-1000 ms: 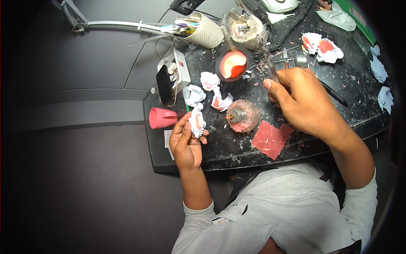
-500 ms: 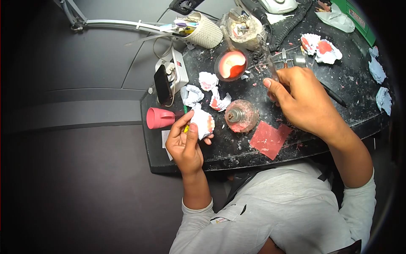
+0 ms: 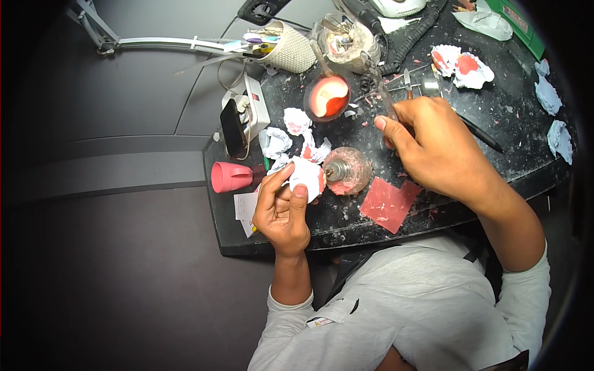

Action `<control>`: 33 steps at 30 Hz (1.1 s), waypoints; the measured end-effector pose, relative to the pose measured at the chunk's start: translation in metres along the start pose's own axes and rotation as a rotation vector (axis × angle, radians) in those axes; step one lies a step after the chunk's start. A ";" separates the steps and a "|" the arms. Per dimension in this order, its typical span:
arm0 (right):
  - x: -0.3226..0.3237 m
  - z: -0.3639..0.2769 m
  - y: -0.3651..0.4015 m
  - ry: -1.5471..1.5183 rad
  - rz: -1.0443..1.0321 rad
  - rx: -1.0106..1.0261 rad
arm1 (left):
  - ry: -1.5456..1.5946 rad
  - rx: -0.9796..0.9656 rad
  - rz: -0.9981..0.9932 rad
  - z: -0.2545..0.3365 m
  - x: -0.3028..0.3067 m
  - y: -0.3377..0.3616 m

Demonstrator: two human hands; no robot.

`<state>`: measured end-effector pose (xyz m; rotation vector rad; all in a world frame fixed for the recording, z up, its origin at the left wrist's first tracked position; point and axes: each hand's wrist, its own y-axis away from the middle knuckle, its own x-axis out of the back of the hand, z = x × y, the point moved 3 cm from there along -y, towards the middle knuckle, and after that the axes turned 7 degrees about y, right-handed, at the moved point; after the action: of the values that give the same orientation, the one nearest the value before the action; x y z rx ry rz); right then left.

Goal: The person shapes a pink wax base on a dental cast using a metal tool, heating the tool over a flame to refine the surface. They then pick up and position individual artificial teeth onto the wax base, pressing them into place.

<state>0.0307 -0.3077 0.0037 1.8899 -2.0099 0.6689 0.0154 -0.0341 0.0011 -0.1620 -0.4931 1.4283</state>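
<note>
My left hand [image 3: 283, 213] is closed around a white plaster dental model [image 3: 304, 179], with teeth and pink wax along its right edge. That edge lies right beside the metal neck of a glass spirit burner [image 3: 351, 174]. My right hand [image 3: 440, 145] grips a wax knife [image 3: 385, 99], its long metal end pointing up and away from me. Left of the knife sits a round ladle [image 3: 328, 108] with red and pale wax in it. A pink wax sheet [image 3: 388, 207] lies on the bench between my hands.
White plaster pieces [image 3: 274, 142] lie behind my left hand, near a pink cup [image 3: 231, 177] and a phone [image 3: 232, 128]. At the back stand a pen basket [image 3: 296, 49] and a cluttered jar [image 3: 349, 46]. Plaster models with red wax [image 3: 471, 71] rest at the right, near a black pen [image 3: 482, 133].
My left hand has moved right with the dental model, bringing its toothed edge to the burner's neck and turning it a little. My right hand keeps the wax knife in nearly the same place.
</note>
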 end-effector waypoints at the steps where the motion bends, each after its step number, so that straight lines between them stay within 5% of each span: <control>1: 0.000 0.000 0.000 0.000 0.001 0.000 | -0.005 -0.005 0.010 -0.001 -0.001 -0.001; 8: 0.001 0.000 0.000 0.009 -0.002 0.002 | 0.055 -0.033 0.009 0.001 0.007 0.005; 18: -0.003 0.001 -0.001 -0.048 -0.033 -0.021 | 0.877 0.489 0.070 -0.003 0.026 0.045; 33: -0.002 0.002 -0.002 -0.048 -0.017 -0.028 | 1.010 0.580 0.136 0.013 0.027 0.042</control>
<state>0.0326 -0.3066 0.0011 1.9218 -2.0192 0.5933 -0.0263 -0.0040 0.0018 -0.4158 0.7634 1.3690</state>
